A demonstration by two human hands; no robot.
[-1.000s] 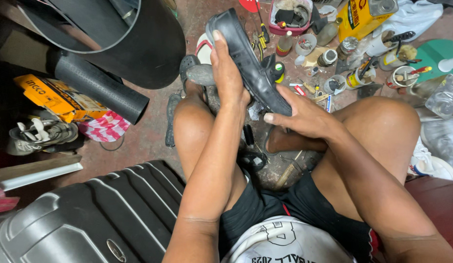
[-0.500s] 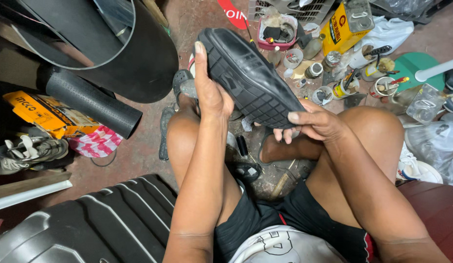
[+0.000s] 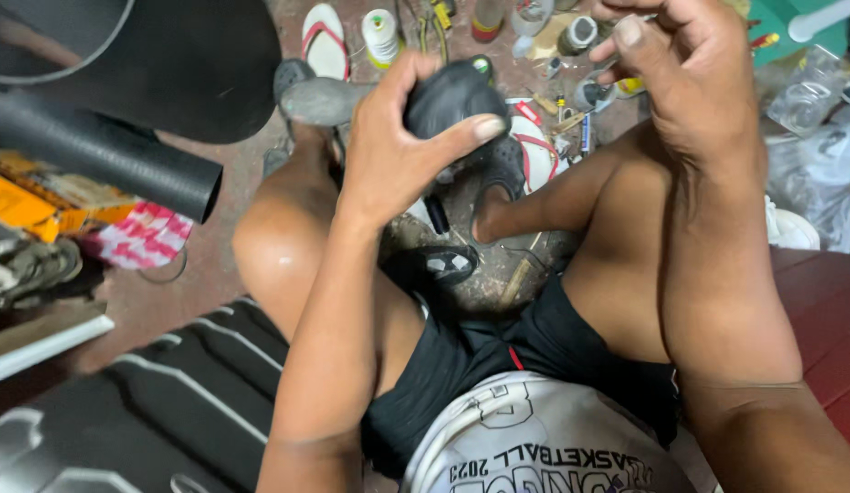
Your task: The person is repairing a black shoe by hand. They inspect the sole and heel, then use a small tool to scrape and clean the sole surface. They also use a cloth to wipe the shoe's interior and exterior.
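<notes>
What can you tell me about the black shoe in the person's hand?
The shoe is black and looks like dull rubber or leather, a bit dusty. Only one rounded end shows; the rest hides behind the left hand. The thumb presses across its side and the fingers wrap over the top, holding it up above the knees and the cluttered floor. The right hand is raised beside it, not touching it.

Black pipe [image 3: 105, 164] is being seen lying at left beside red-white checked cloth [image 3: 144, 236]; white-red flip-flop [image 3: 325, 41] and thread spool [image 3: 381, 36] are lying on the floor, black suitcase [image 3: 142, 411] below.
</notes>
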